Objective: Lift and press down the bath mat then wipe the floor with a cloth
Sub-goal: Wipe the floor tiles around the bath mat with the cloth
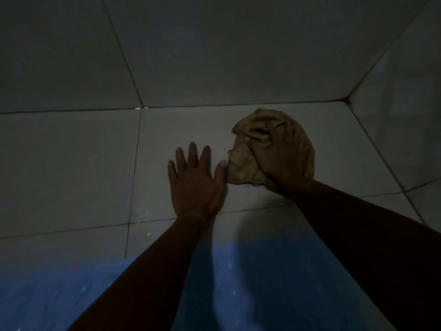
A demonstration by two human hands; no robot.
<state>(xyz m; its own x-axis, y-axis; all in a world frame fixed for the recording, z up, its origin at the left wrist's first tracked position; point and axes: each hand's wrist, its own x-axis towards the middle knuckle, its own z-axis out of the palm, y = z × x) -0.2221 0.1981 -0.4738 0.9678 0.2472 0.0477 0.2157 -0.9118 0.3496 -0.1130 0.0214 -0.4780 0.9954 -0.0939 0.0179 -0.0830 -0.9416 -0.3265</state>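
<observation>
At about nine o'clock from the centre of the view lies bare floor (71, 168): pale, smooth square tiles split by thin dark grout lines, dull in the dim light. Moving right, the left hand (194, 185) rests palm-down and flat on the tile at roughly the centre, its fingers spread apart and straight, holding nothing; it looks like a brace for the person's weight. Its thumb tip sits just beside the edge of the cloth (243, 168).

The cloth, at about two o'clock from the left hand, is a tan, soft, crumpled bundle, roughly rounded, with deep folds on top. The right hand (279, 154) presses down on it, fingers curled and clamped into the folds. Beyond it, at twelve to two o'clock, the tiled walls (238, 56) meet in a corner close to the cloth.

Along the bottom, at six o'clock, a blue surface (250, 287) spreads under both forearms, matt and faintly speckled; this is probably the bath mat, lying flat, though the darkness makes it hard to confirm.

Judging by this, the mat step seems done and the wiping step is in hand. The next move likely calls for steady downward pressure and a sweep across the tile, left toward the open floor, since the corner blocks travel to the right.
</observation>
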